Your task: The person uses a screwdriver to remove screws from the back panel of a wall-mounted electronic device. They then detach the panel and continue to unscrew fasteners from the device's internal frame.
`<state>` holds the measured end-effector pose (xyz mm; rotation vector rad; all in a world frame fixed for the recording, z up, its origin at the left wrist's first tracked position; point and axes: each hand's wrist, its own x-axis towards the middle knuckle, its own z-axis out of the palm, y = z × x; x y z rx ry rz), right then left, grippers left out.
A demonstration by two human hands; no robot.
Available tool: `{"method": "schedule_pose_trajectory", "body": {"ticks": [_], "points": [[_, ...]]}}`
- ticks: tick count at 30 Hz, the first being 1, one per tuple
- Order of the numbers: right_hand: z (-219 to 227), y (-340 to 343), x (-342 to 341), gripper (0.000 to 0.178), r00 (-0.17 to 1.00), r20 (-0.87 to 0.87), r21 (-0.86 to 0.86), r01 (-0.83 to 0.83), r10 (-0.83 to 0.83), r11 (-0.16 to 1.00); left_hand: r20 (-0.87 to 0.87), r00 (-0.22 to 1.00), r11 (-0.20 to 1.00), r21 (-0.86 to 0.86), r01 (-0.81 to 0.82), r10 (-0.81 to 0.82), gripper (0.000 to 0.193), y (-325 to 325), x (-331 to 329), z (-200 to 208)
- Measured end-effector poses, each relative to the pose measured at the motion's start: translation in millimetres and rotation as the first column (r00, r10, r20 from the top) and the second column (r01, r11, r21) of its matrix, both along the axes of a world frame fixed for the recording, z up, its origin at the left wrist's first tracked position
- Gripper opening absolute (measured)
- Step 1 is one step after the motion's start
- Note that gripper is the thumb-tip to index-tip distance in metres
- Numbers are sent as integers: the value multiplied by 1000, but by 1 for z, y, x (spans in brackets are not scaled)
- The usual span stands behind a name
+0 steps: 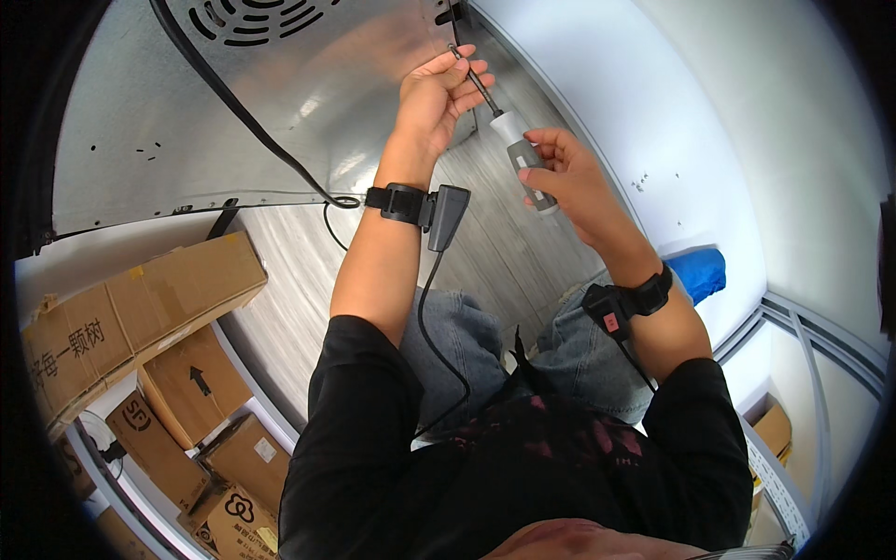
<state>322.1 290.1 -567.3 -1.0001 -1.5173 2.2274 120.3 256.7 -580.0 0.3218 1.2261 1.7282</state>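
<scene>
My right hand is closed round the grey and white handle of a screwdriver. Its dark shaft slants up and left to my left hand, where thumb and fingers pinch it close to the tip. Right beside that tip runs the edge of a large metal panel, a silvery sheet with curved vent slots. Whether the tip touches a screw there is too small to tell.
A thick black cable hangs across the panel. Cardboard boxes are stacked at the left, partly on a metal-framed shelf. A white wall rises close on the right, with a blue bag-like thing beside it. Both wrists carry strapped, wired devices.
</scene>
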Motion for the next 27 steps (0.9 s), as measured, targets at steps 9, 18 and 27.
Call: {"method": "schedule_pose_trajectory", "body": {"ticks": [9, 18, 27], "points": [[-7, 2, 0, 52, 1000, 9, 198, -8, 6, 980, -99, 995, 997, -78, 26, -33, 23, 1, -4, -5], [11, 14, 2, 48, 1000, -11, -183, -7, 5, 983, -46, 999, 1000, -12, 23, -23, 22, -2, -2, -2], [-6, 7, 1, 47, 998, -16, 99, -55, 57, 994, -118, 993, 996, -81, 22, -31, 24, 1, -1, -3]]}}
